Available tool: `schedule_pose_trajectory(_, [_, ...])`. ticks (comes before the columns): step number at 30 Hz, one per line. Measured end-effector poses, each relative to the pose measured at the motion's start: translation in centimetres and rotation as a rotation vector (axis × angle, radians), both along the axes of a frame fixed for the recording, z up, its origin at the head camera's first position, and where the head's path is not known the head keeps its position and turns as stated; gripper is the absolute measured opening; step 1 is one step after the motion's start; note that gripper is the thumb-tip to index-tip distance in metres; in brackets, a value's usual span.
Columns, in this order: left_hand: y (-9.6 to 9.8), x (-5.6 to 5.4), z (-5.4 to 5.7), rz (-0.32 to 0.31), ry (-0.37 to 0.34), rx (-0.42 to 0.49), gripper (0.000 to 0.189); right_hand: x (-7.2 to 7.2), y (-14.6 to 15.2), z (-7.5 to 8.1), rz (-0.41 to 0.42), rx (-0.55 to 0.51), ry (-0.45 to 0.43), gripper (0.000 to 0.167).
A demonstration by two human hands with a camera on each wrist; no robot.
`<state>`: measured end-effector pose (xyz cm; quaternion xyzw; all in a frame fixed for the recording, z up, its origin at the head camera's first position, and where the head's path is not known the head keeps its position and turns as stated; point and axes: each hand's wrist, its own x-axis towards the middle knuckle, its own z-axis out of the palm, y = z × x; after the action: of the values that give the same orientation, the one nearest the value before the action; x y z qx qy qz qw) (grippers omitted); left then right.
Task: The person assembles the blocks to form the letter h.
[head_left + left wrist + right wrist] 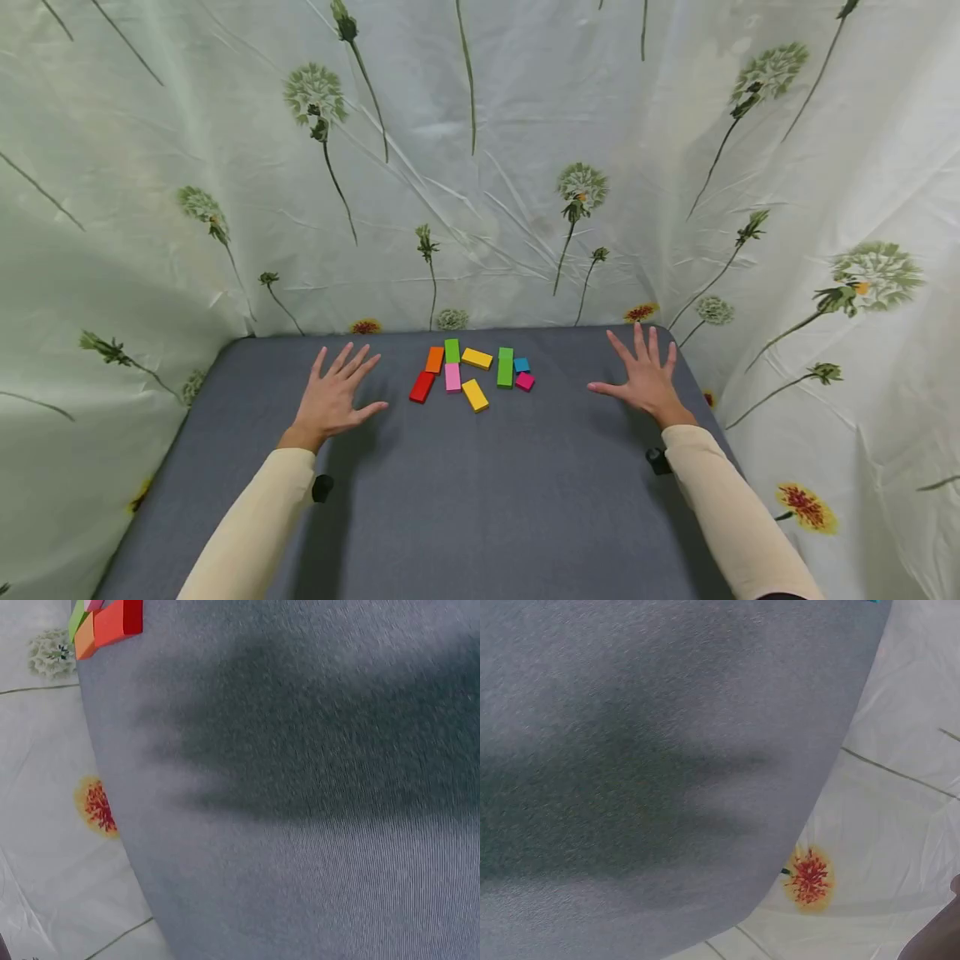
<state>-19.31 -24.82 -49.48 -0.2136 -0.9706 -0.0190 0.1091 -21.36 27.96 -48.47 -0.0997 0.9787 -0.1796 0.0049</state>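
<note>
In the head view my left hand [333, 398] hovers over the table with its fingers spread, left of a group of small coloured blocks. Nearest to it lie a red block [422, 387] and an orange block [435, 360]. A pink block [453, 378] touches a light green block [452, 351] behind it. Two yellow blocks [475, 396] lie in the middle, one nearer, one farther. Toward the right are green blocks [505, 373], a blue block [522, 365] and a magenta block [525, 382]. My right hand [643, 379], fingers spread, is held right of the group, holding nothing.
A dark grey cloth covers the table [480, 500]; its far edge runs just behind the blocks. White curtain [495, 167] printed with flowers hangs behind and on both sides. Hand shadows fall on the cloth. A dark device [658, 461] is at the right wrist.
</note>
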Motion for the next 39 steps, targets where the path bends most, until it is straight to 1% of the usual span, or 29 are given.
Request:
schedule_pose_trajectory(5, [0.8, -0.2, -0.4, -0.002, -0.014, 0.007, 0.082, -0.3, -0.9, 0.1, 0.012, -0.016, 0.006, 0.106])
schedule_pose_trajectory(10, [1.6, -0.5, -0.9, -0.015, -0.032, 0.044, 0.079, -0.6, -2.2, 0.1, 0.02, -0.006, 0.007, 0.106])
schedule_pose_trajectory(13, [2.1, -0.8, -1.3, -0.024, -0.049, 0.051, 0.078, -0.8, -3.0, 0.0, 0.038, -0.025, 0.03, 0.106])
schedule_pose_trajectory(16, [2.7, -1.2, -1.7, -0.029, -0.067, 0.049, 0.076, -1.1, -4.0, -0.3, 0.072, -0.052, 0.076, 0.106])
schedule_pose_trajectory(19, [3.3, -1.5, -2.1, -0.024, -0.091, 0.041, 0.075, -1.4, -5.1, -0.6, 0.101, -0.055, 0.101, 0.107])
schedule_pose_trajectory(21, [3.7, -1.7, -2.3, -0.022, -0.11, 0.048, 0.075, -1.7, -6.0, -0.5, 0.113, -0.038, 0.092, 0.104])
schedule_pose_trajectory(24, [4.2, -1.9, -2.5, -0.024, -0.145, 0.074, 0.074, -2.1, -7.3, -0.5, 0.126, -0.012, 0.056, 0.101])
schedule_pose_trajectory(29, [4.9, -2.4, -3.0, -0.019, -0.232, 0.132, 0.072, -2.7, -9.5, -0.6, 0.164, 0.007, 0.025, 0.097])
schedule_pose_trajectory(31, [5.0, -2.7, -3.3, -0.011, -0.255, 0.133, 0.071, -2.8, -10.3, -0.8, 0.183, 0.005, 0.018, 0.097])
schedule_pose_trajectory(35, [5.4, -3.2, -3.6, -0.005, -0.276, 0.119, 0.07, -3.1, -11.9, -1.4, 0.22, -0.006, -0.004, 0.095])
schedule_pose_trajectory(39, [6.0, -3.5, -3.9, -0.009, -0.307, 0.107, 0.069, -3.3, -13.2, -2.0, 0.25, -0.023, -0.046, 0.092])
